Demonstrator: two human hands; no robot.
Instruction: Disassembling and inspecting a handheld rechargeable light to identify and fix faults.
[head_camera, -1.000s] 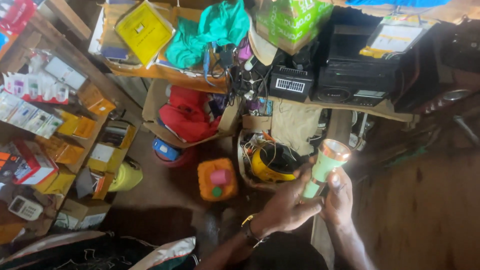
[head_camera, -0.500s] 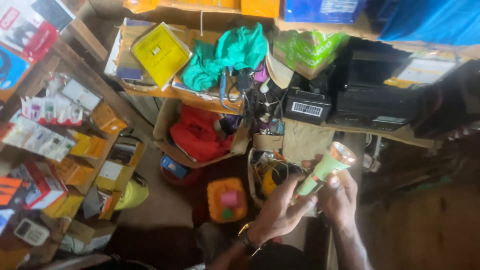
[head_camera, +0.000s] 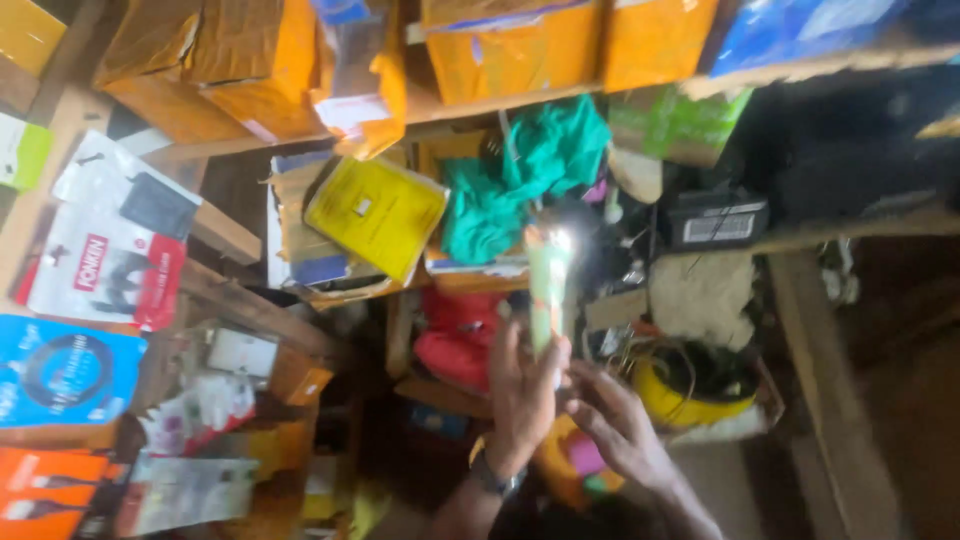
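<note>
I hold a light green torch (head_camera: 547, 285) upright in front of me, its head up and glowing bright. My left hand (head_camera: 522, 395), with a watch on the wrist, grips the lower part of its body. My right hand (head_camera: 612, 420) sits just beside and below it, fingers at the torch's base. The picture is blurred by motion, so the exact finger contact of the right hand is unclear.
Wooden shelves hold orange-brown boxes (head_camera: 250, 70), a yellow packet (head_camera: 375, 215), a teal cloth (head_camera: 520, 175) and a black device (head_camera: 715, 225). Packaged goods (head_camera: 110, 260) hang on the left. A red bag (head_camera: 455, 345) and a yellow tub (head_camera: 690, 395) lie below.
The view has tilted upward and swung, bringing the upper shelf of boxes into sight. The torch has turned from tilted right to nearly upright, and its head now shines brighter.
</note>
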